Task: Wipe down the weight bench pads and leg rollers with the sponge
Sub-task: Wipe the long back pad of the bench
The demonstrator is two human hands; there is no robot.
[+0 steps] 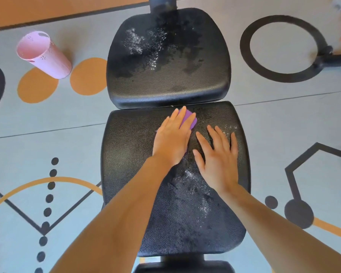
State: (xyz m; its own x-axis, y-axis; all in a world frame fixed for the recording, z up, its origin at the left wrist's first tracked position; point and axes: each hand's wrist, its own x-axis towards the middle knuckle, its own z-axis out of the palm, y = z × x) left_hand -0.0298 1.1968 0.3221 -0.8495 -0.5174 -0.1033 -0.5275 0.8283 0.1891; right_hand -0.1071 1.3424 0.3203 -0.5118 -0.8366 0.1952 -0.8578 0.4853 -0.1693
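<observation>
Head view, looking down: a person leans over a black bench with both arms stretched out.
Left hand (170,137): lies flat on top of the purple sponge (188,119), fingers straight and close together, pushing it down onto the pad.
Sponge: on the near pad (134,154), close to its far edge, just left of the middle. Only its far right corner peeks out past the fingers.
Right hand (218,159): lies flat on the same pad, just right of the left hand. Its fingers are straight and spread apart. It holds nothing.
Near pad: black and bumpy, with wet shiny spots between the two hands and down toward the near end.
Far pad (205,79): black too, sitting just past the near pad with a thin gap between them. It has dark wet patches and white sparkly drops on its far half.
Bench post (161,3): a dark post sticks out past the far pad.
Pink cup (44,55): a tall pink holder stands on the floor, far and to the left, well apart from the bench.
Floor (264,119): grey, with orange circles, black rings, dots and lines painted on it.
</observation>
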